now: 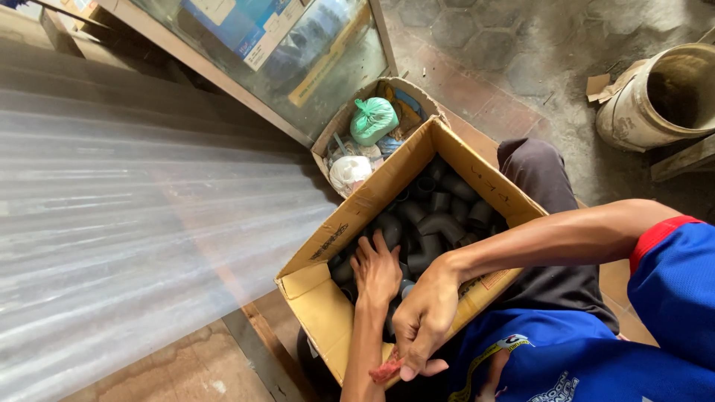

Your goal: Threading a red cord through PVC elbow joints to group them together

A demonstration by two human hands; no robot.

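Open brown cardboard box, flaps up, tilted on the lap. Inside the box, a heap of dark grey pipe elbow fittings, lying jumbled at all angles, filling the bottom. At the box's near edge, a small reddish scrap, crumpled, pinched just outside the cardboard wall.

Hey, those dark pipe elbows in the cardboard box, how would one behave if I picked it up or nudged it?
A pipe elbow looks like rigid moulded plastic, so probably stiff and light. Its bent, rounded shape would likely rock rather than roll far. They lie loosely heaped in the cardboard box, so neighbours may shift.
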